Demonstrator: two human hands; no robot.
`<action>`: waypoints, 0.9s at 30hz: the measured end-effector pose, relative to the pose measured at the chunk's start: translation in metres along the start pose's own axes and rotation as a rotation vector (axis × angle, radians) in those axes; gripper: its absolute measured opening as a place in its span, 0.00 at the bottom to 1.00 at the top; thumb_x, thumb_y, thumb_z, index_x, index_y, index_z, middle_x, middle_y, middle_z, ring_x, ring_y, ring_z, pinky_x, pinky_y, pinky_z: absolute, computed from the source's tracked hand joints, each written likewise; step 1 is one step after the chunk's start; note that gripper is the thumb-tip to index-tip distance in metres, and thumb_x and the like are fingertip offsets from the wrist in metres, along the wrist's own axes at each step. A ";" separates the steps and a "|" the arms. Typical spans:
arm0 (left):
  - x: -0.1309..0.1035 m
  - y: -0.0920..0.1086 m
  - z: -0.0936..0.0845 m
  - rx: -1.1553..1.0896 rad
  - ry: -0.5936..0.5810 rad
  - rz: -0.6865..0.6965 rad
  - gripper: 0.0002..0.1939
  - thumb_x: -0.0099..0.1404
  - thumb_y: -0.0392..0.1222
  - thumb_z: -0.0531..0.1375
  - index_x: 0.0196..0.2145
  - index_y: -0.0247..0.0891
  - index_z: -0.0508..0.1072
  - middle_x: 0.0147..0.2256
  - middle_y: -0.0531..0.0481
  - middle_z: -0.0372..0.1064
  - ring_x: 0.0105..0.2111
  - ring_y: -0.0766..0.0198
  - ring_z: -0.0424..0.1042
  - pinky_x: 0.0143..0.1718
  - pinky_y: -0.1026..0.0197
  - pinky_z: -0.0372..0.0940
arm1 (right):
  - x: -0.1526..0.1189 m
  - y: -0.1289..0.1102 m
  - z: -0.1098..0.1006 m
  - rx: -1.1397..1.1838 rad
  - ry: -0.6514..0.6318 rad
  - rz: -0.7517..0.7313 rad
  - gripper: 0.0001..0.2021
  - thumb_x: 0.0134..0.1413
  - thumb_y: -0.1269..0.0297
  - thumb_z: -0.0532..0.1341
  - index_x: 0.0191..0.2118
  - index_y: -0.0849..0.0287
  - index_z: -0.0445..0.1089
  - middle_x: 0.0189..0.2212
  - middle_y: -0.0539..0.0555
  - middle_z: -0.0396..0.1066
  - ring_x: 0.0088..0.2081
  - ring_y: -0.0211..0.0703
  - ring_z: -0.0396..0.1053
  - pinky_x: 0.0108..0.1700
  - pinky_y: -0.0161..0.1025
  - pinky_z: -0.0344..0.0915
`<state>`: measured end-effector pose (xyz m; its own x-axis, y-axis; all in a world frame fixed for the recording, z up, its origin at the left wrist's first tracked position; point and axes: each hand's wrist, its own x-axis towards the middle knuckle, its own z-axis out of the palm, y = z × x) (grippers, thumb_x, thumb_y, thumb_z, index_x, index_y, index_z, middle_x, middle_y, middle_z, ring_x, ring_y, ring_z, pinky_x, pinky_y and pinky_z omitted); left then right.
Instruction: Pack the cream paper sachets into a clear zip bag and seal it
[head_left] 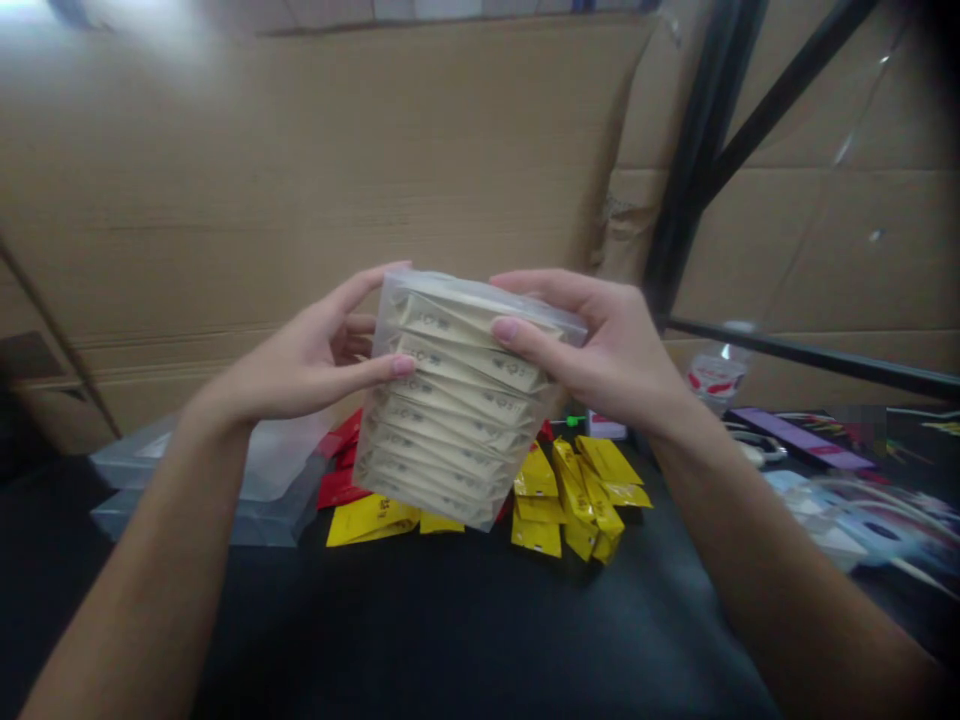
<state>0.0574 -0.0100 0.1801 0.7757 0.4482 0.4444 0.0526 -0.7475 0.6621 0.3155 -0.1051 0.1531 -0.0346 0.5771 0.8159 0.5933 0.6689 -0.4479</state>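
Clear plastic, a soft see-through box packed with a stack of cream-coloured sachets (459,400), sits raised between both hands above the black desk (465,630). The left hand (315,355) grips the box's side at nine o'clock, thumb laid across the front and fingers curled over the top rim. The right hand (592,345) holds the side at three o'clock, thumb pressed on the front near the top and fingers reaching over the upper edge. Both hands are closed around the box, which tilts a little with its top leaning away.

By the look of it, the step in hand is closing or checking the filled box; the next move seems to call for steady pressure on the top flap while the sachets stay flat.

Below the box, at six o'clock, loose yellow foil sachets (577,490) and red foil sachets (337,470) lie on the desk. At eight o'clock lie flat clear plastic boxes (262,490). Behind stands a brown cardboard wall (300,170), with a black metal frame (697,170) at two o'clock.
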 end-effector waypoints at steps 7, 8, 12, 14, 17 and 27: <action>0.001 -0.006 -0.001 0.046 0.147 0.014 0.35 0.65 0.47 0.66 0.67 0.48 0.59 0.47 0.45 0.77 0.41 0.58 0.80 0.36 0.66 0.76 | -0.001 0.006 -0.002 0.122 -0.255 0.133 0.35 0.53 0.49 0.70 0.63 0.60 0.66 0.53 0.61 0.72 0.51 0.54 0.73 0.50 0.48 0.74; 0.000 -0.004 -0.001 0.068 0.153 0.003 0.34 0.66 0.47 0.66 0.66 0.47 0.60 0.45 0.46 0.78 0.38 0.60 0.80 0.33 0.68 0.75 | -0.002 0.004 -0.003 0.162 -0.320 0.171 0.36 0.54 0.50 0.70 0.64 0.60 0.65 0.50 0.61 0.73 0.48 0.53 0.74 0.48 0.47 0.75; -0.004 0.006 0.002 0.151 0.152 -0.018 0.31 0.67 0.50 0.64 0.65 0.48 0.63 0.38 0.49 0.79 0.29 0.64 0.77 0.24 0.71 0.70 | -0.004 -0.005 -0.007 0.254 -0.442 0.212 0.37 0.53 0.53 0.71 0.66 0.57 0.62 0.44 0.58 0.75 0.43 0.49 0.76 0.42 0.42 0.76; -0.004 0.007 0.006 0.187 0.141 -0.021 0.30 0.68 0.51 0.63 0.65 0.47 0.63 0.41 0.48 0.78 0.32 0.63 0.77 0.26 0.70 0.71 | -0.004 -0.008 -0.010 0.279 -0.436 0.223 0.39 0.53 0.53 0.71 0.68 0.56 0.58 0.45 0.57 0.75 0.42 0.48 0.76 0.39 0.39 0.75; -0.004 0.004 0.013 0.250 0.154 -0.026 0.29 0.70 0.53 0.60 0.65 0.46 0.64 0.49 0.45 0.76 0.40 0.60 0.77 0.33 0.67 0.73 | -0.004 -0.009 -0.012 0.317 -0.414 0.274 0.43 0.54 0.53 0.69 0.70 0.54 0.52 0.42 0.57 0.75 0.37 0.47 0.76 0.32 0.36 0.72; -0.074 0.017 0.071 0.788 0.180 -0.074 0.61 0.52 0.66 0.68 0.72 0.57 0.37 0.73 0.50 0.36 0.70 0.34 0.43 0.68 0.29 0.47 | -0.014 -0.021 0.023 0.124 -0.321 0.231 0.32 0.57 0.50 0.64 0.65 0.56 0.63 0.45 0.59 0.74 0.40 0.47 0.72 0.37 0.38 0.67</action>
<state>0.0453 -0.0910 0.1158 0.6436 0.5317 0.5506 0.5792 -0.8085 0.1037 0.2850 -0.1170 0.1429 -0.1724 0.8222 0.5424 0.5140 0.5449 -0.6625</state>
